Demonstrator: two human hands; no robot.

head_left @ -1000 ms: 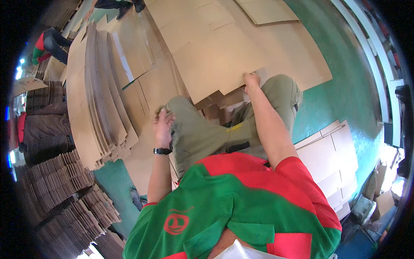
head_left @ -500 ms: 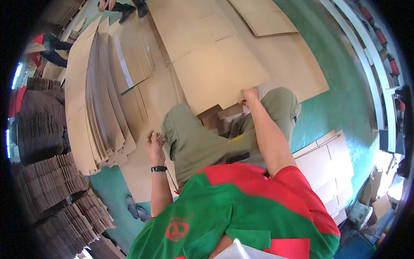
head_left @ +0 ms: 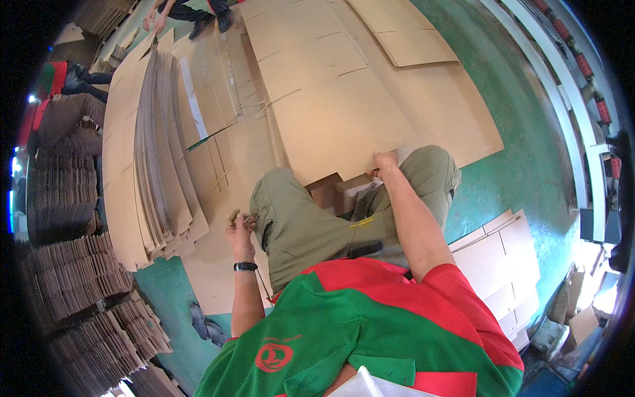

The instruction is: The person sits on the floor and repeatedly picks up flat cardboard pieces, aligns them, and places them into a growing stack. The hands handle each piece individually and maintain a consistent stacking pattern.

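Note:
My right hand (head_left: 385, 163) is closed on the near right corner of a flat brown cardboard sheet (head_left: 331, 122), between my knees. The sheet has slits along it and a notch in its near edge, and it stretches away from me over other cardboard. Beside my left knee, my left hand (head_left: 241, 227) is raised with its fingers half bent and apart. Its fingertips look dark, and I see nothing held in it. Left of that hand a row of cardboard sheets (head_left: 155, 152) leans, fanned out on edge.
A folded cardboard piece (head_left: 423, 46) lies at the far right. Another cardboard stack (head_left: 499, 258) sits by my right side. Bundled cardboard (head_left: 79, 278) is piled at the left. Beyond the far left sheets is another person's hand (head_left: 155, 20). Dark shoes (head_left: 208, 324) lie on the green floor.
The whole view has shifted slightly. My right hand keeps its grip on the sheet's edge, and my left hand stays beside the knee. The other person's hands at the far left have moved a little.

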